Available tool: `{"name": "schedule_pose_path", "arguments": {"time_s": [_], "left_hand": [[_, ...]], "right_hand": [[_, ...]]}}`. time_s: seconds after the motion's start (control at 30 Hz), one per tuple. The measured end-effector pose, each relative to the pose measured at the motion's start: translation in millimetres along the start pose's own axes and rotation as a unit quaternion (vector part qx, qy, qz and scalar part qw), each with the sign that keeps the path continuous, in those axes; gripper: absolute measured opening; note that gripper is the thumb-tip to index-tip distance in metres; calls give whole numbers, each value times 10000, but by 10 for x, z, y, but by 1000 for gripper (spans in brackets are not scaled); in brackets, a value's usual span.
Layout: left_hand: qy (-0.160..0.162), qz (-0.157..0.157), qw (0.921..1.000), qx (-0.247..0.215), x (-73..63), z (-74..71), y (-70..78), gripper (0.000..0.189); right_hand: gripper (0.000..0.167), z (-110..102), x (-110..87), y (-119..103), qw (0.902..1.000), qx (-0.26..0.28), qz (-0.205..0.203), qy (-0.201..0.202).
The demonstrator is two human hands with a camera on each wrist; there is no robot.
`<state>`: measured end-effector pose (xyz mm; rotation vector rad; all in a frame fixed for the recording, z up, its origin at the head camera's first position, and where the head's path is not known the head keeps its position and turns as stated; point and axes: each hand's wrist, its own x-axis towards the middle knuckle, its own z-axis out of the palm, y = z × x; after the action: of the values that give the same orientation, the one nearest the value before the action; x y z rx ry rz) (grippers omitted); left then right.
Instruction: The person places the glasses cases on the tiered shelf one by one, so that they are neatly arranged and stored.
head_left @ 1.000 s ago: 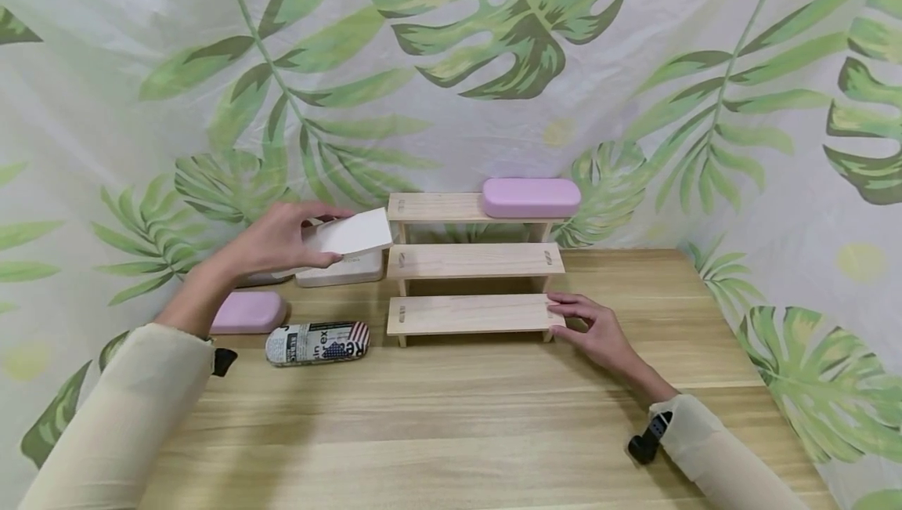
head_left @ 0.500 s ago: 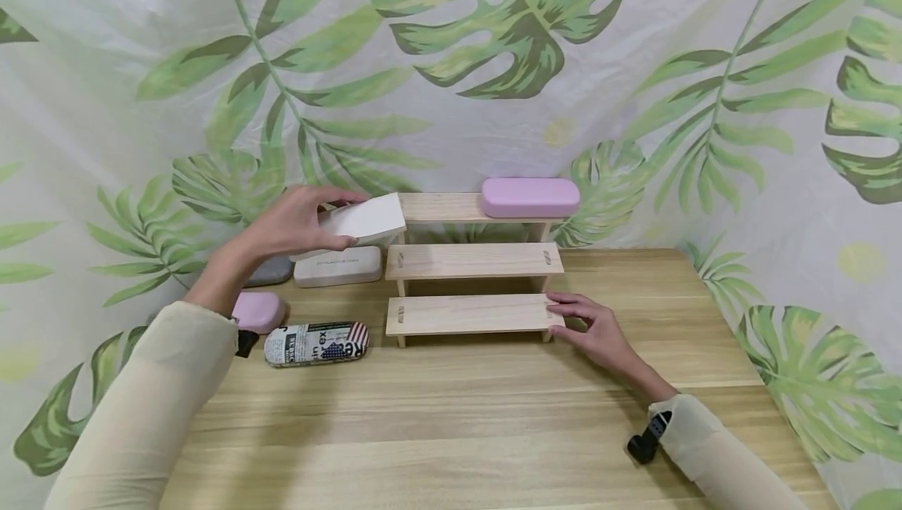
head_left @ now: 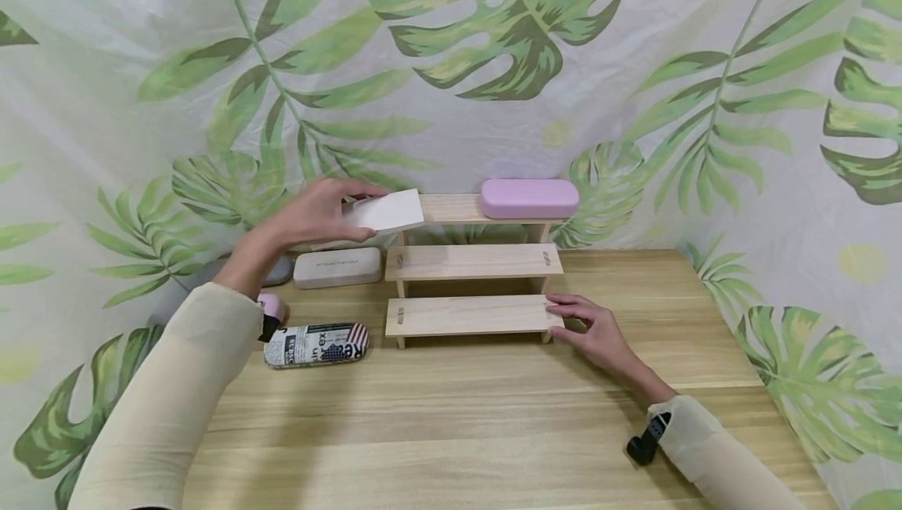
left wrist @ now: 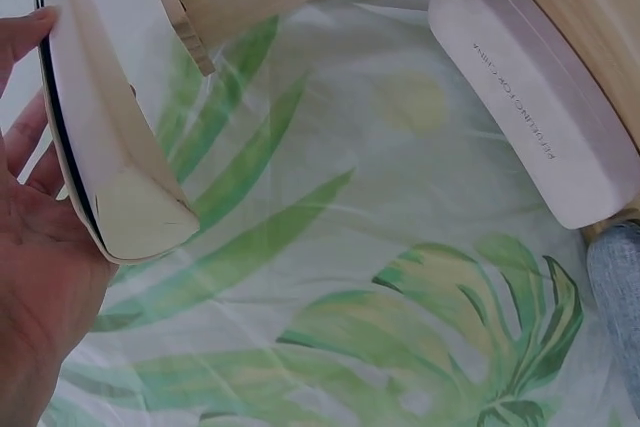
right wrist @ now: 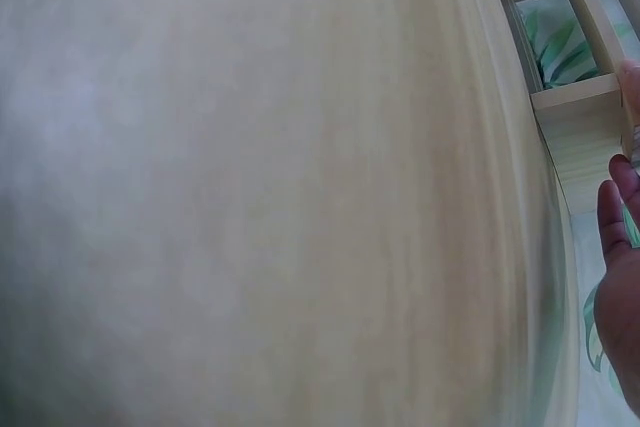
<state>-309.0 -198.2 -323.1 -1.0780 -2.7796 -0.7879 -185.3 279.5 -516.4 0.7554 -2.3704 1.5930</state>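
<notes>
My left hand (head_left: 313,212) grips a white wedge-shaped glasses case (head_left: 387,211), thumb on one side and fingers on the other. The case is at the left end of the top tier of a three-tier wooden display stand (head_left: 474,261); whether they touch cannot be told. In the left wrist view a dark seam runs along the case (left wrist: 125,147). My right hand (head_left: 595,334) holds the right end of the stand's lowest tier, fingers on the board and thumb at its front corner. A pink glasses case (head_left: 530,198) lies on the right half of the top tier.
Left of the stand, on the wooden table (head_left: 451,424), lie an off-white case with lettering (head_left: 338,268), a newsprint-patterned case (head_left: 317,345), a partly hidden pink case (head_left: 273,305) and a grey case (head_left: 280,270). A leaf-print cloth (head_left: 451,134) hangs behind.
My left hand has carried the white case right and slightly upward, to the left end of the top tier. My forearm now covers more of the pink case on the table. My right hand stays put.
</notes>
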Motion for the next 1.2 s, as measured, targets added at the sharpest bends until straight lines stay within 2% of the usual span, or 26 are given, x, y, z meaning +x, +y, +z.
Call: {"name": "schedule_pose_path", "arguments": {"time_s": [0.23, 0.4, 0.67, 0.87, 1.2], "left_hand": [[-41, 75, 9999, 128, 132, 55, 11, 62], [-78, 74, 9999, -54, 251, 114, 5, 61], [-93, 297, 9993, -217, 418, 185, 7, 62], [-214, 261, 9988, -358, 517, 241, 5, 63], [-284, 291, 9991, -82, 656, 330, 17, 61]], "right_hand": [[34, -7, 1, -12, 10000, -5, 97, -19], [34, -12, 1, -23, 9999, -17, 144, -47], [33, -11, 11, -35, 9999, 14, 142, -37], [33, -17, 21, -44, 9999, 55, 147, -60], [33, -20, 15, -29, 9999, -3, 140, -57]]}}
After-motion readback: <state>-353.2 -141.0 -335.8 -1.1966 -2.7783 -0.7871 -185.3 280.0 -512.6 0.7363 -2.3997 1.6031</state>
